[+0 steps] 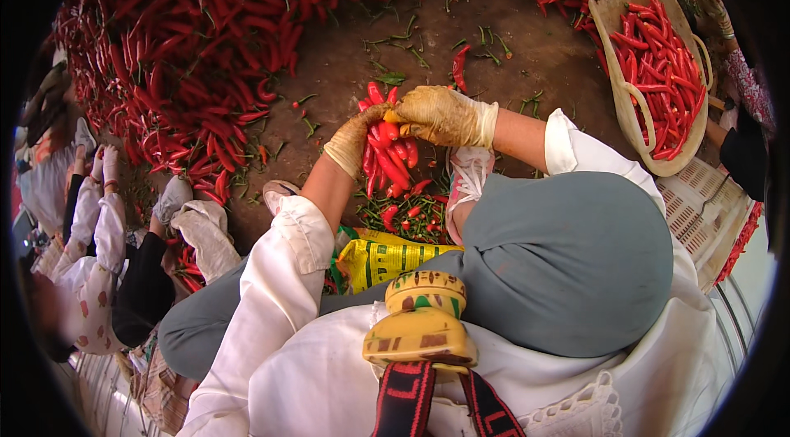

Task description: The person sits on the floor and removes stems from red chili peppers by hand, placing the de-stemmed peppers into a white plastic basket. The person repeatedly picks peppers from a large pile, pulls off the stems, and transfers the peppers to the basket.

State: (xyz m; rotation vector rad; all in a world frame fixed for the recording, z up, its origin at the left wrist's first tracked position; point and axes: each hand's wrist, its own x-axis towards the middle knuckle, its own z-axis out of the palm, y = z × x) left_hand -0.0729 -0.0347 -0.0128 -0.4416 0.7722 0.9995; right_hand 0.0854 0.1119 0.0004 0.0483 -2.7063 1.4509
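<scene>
Both hands wear stained, pale gloves and meet in front of me. My left hand (pixel 356 133) is closed round a bunch of red chili peppers (pixel 390 159), whose tips hang down from it. My right hand (pixel 436 116) touches the top of the same bunch; a small yellow-orange piece shows at its fingertips, and whether it grips a pepper stem is hidden. Below the hands lies a heap of green stems with some red pieces (pixel 404 218), beside a yellow and green printed bag (pixel 395 258).
A large heap of red chilies (pixel 203 23) spans the far left and back. At the right stands a handled pale basket (pixel 673 165) of chilies beside a slatted crate (pixel 697 202). Loose stems (pixel 401 42) and a single chili (pixel 459 68) lie on the brown floor. Other people sit at both sides.
</scene>
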